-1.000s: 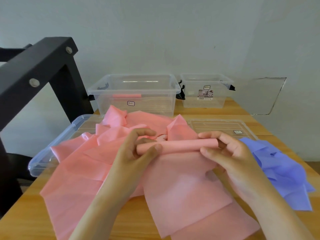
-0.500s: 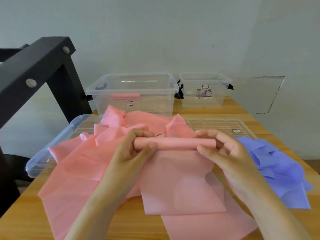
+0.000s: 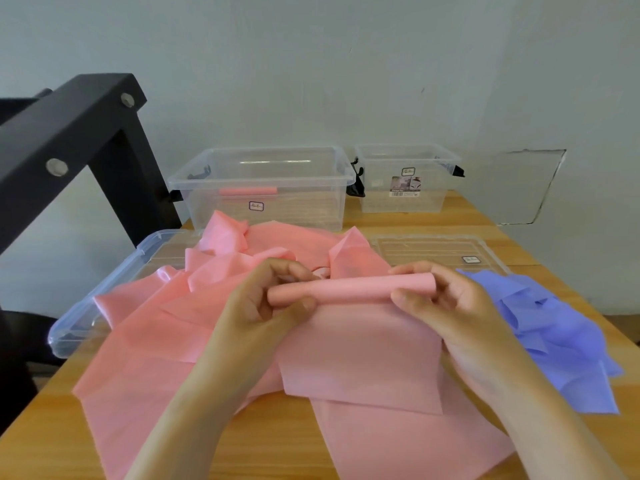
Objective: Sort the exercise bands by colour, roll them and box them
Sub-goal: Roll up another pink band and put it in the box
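A pink band is half rolled into a tube [image 3: 349, 289] held level above the table. My left hand [image 3: 266, 299] pinches its left end and my right hand [image 3: 446, 299] grips its right end. The unrolled tail [image 3: 360, 362] hangs down from the tube onto a heap of loose pink bands [image 3: 145, 341]. A pile of purple bands [image 3: 554, 327] lies to the right. At the back stands a large clear box [image 3: 263, 188] with one rolled pink band [image 3: 247, 191] inside, and beside it a smaller clear box [image 3: 405, 181].
Two clear lids lie flat on the wooden table [image 3: 415, 221]: one [image 3: 104, 299] at the left under the pink heap, one [image 3: 436, 251] behind my right hand. A black metal frame [image 3: 79, 133] rises at the left. A pale wall stands close behind the boxes.
The roll has grown thicker and the hanging pink tail has become shorter as both hands turned the tube. The hands stayed in about the same place.
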Motion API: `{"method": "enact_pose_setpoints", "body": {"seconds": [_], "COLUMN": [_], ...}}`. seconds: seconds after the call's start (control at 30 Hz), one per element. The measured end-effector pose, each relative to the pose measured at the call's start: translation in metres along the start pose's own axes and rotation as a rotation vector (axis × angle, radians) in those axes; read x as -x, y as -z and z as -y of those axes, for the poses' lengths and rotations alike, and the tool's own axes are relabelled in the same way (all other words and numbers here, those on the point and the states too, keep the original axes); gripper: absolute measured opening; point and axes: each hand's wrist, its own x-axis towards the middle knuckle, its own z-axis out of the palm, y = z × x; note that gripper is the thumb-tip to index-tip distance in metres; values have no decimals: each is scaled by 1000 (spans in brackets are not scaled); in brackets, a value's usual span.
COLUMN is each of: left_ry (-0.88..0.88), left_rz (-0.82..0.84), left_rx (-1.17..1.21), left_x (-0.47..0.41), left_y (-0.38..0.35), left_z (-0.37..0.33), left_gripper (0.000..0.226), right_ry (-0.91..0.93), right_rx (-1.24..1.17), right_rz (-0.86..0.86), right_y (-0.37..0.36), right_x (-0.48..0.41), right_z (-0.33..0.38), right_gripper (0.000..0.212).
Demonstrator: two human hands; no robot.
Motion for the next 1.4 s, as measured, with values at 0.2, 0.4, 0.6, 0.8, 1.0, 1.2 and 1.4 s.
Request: {"method": "enact_pose_setpoints", "body": {"seconds": [0.2, 0.4, 0.6, 0.8, 1.0, 1.2, 1.4], "left_ry": [39, 27, 109, -8, 156, 45, 142], "left_rz": [-26, -46, -55, -28, -1, -47, -71], "left_rx": [-45, 20, -193, 5, -237, 94, -199], "left_x": [-1, -2, 0, -1, 0, -1, 0], "left_y": [-2, 2, 0, -1, 2, -1, 1], "left_z": [2, 0, 5, -1, 7, 0, 6], "left_gripper": [16, 24, 9, 22, 26, 21, 7], "right_ry": [37, -30, 76, -40, 90, -40, 64], "right_rx": [65, 150, 78, 110, 31, 184, 132], "right_rz": [-32, -34, -42, -49, -67, -37, -47], "right_y": [-1, -1, -1, 0, -2, -2, 0], "right_x": [1, 1, 2, 1, 2, 1, 1], "right_z": [1, 1, 3, -3, 1, -2, 0], "right_gripper": [33, 16, 39, 17, 23, 10, 22]}}
